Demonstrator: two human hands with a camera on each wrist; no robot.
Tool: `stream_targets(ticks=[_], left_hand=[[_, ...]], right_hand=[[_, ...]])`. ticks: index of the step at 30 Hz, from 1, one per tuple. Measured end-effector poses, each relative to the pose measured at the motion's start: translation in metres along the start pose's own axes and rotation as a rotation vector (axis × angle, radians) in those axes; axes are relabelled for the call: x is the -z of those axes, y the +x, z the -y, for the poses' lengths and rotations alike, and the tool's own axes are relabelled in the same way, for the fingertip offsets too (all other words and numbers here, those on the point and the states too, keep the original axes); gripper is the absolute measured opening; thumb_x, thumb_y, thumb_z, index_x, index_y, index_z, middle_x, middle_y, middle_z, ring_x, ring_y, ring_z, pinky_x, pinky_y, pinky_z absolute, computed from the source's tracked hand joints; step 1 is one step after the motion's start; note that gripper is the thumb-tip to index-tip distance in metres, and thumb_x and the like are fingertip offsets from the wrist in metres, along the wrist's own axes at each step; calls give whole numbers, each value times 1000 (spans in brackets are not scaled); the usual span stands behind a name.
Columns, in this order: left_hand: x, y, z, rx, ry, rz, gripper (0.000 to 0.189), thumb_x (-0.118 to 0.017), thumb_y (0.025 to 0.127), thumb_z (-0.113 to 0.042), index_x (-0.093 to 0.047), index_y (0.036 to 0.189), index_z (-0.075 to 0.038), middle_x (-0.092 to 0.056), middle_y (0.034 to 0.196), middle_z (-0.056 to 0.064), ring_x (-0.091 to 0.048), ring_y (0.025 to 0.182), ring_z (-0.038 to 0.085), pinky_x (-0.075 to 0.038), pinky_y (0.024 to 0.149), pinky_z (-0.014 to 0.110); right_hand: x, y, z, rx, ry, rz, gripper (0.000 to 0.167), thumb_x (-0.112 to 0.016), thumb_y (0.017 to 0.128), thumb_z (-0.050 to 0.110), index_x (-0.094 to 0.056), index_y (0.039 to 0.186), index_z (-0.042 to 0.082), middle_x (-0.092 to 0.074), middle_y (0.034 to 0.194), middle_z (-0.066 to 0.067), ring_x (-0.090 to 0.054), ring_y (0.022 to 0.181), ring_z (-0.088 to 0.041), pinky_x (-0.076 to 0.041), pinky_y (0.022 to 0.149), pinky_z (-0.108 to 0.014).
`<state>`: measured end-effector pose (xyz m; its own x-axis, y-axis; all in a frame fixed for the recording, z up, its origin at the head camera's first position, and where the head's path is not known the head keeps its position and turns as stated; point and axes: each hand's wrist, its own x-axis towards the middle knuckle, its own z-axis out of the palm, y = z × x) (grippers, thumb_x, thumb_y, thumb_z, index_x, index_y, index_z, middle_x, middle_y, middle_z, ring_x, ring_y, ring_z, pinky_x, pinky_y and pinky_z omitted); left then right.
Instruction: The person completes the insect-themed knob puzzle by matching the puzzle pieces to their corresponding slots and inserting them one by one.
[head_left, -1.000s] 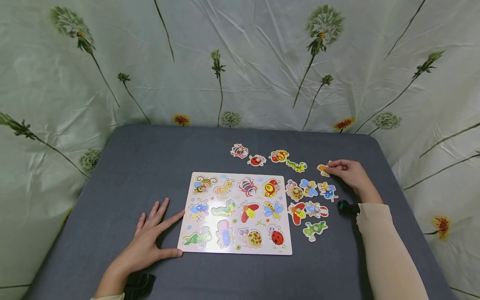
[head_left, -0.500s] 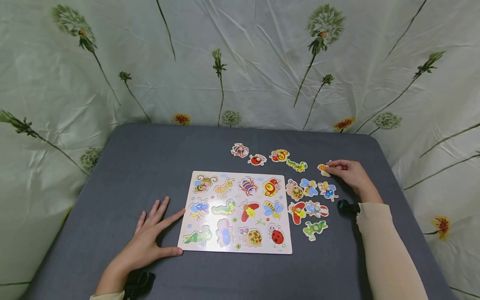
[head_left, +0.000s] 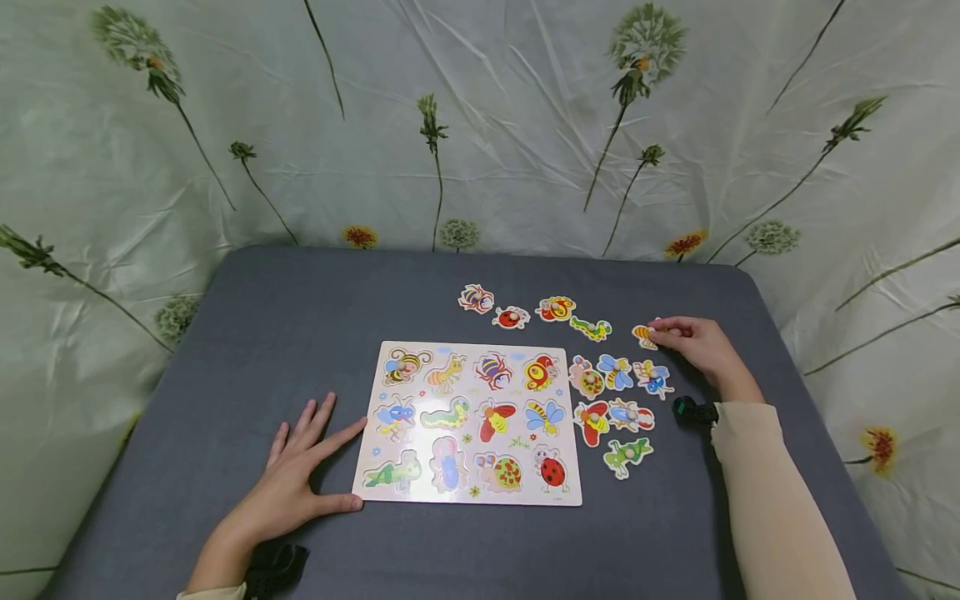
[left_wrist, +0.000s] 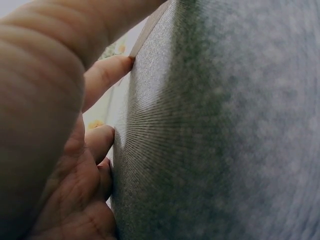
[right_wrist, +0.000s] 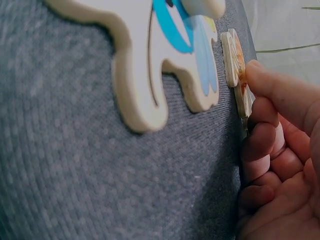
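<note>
A puzzle board (head_left: 468, 421) with insect pictures lies flat on the table. In its top left corner sits a bee piece (head_left: 405, 367). My left hand (head_left: 288, 475) rests spread on the cloth, thumb and index fingertip at the board's left edge; the left wrist view shows those fingertips (left_wrist: 127, 61) against the rim. My right hand (head_left: 701, 346) pinches an orange-striped puzzle piece (head_left: 642, 337) at the far right, partly hidden by the fingers. In the right wrist view this piece (right_wrist: 231, 60) stays low by the cloth, thumb on its printed face.
Close to the board's right side lie several pieces, among them a snail (head_left: 587, 379), a red-winged bug (head_left: 592, 422) and a green grasshopper (head_left: 627, 457). Behind the board are a spider (head_left: 476, 298), a ladybug (head_left: 512, 317), a butterfly (head_left: 555, 308) and a caterpillar (head_left: 591, 328). A flowered curtain (head_left: 510, 167) hangs behind the table.
Both hands keep their places, the right one still pinching the striped piece. Only the head view has shifted slightly.
</note>
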<state>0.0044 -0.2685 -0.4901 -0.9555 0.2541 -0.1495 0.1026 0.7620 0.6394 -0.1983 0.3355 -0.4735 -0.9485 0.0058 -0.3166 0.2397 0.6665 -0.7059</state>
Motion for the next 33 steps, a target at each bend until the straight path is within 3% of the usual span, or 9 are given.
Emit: stream_targets(ticks=[33], left_hand=[[1, 0, 0, 4, 18, -2, 105, -91, 73, -64, -46, 164, -39, -6, 183, 15, 3, 168, 46, 10, 127, 75]], right_hand=[[-5, -1, 1, -16, 20, -12, 59, -70, 103, 49, -66, 137, 0, -60, 85, 14, -52, 85, -14, -43, 71, -26]])
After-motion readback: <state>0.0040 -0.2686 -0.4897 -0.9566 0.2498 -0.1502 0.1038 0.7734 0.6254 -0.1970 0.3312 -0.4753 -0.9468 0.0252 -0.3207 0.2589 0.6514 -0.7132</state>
